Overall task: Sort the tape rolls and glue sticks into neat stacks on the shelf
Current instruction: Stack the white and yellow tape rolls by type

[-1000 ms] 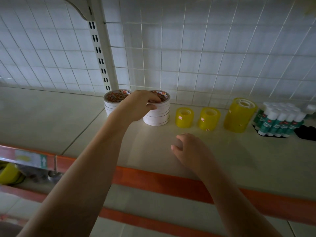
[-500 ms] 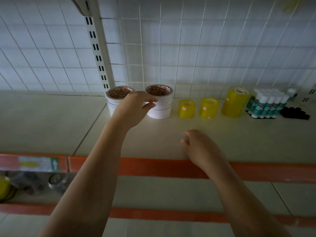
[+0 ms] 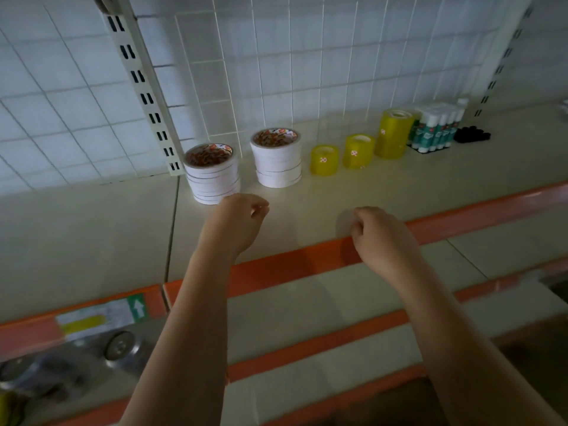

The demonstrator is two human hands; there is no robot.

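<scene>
Your left hand (image 3: 236,221) has left the top of the right-hand white tape stack (image 3: 276,158) and drawn back toward the shelf's front edge; it now hovers just in front of the left-hand white tape stack (image 3: 212,173), fingers loosely curled and holding nothing. Your right hand (image 3: 379,236) has also slid back, lying over the orange front lip of the shelf (image 3: 430,192) with its fingers loosely curled and empty; whether it rests on the lip cannot be told. Along the back of the shelf, from left to right, stand the two white stacks, well apart from each other, then two small yellow tape rolls (image 3: 324,159) (image 3: 358,150), a taller yellow tape stack (image 3: 393,133), a block of upright glue sticks (image 3: 436,127), and a cluster of small black items (image 3: 471,134) that is too blurred to identify. With both hands withdrawn and every group upright in a row, the sorting appears to be at or near its end; the two small yellow rolls, not stacked, may be the only remaining candidates for tidying.
</scene>
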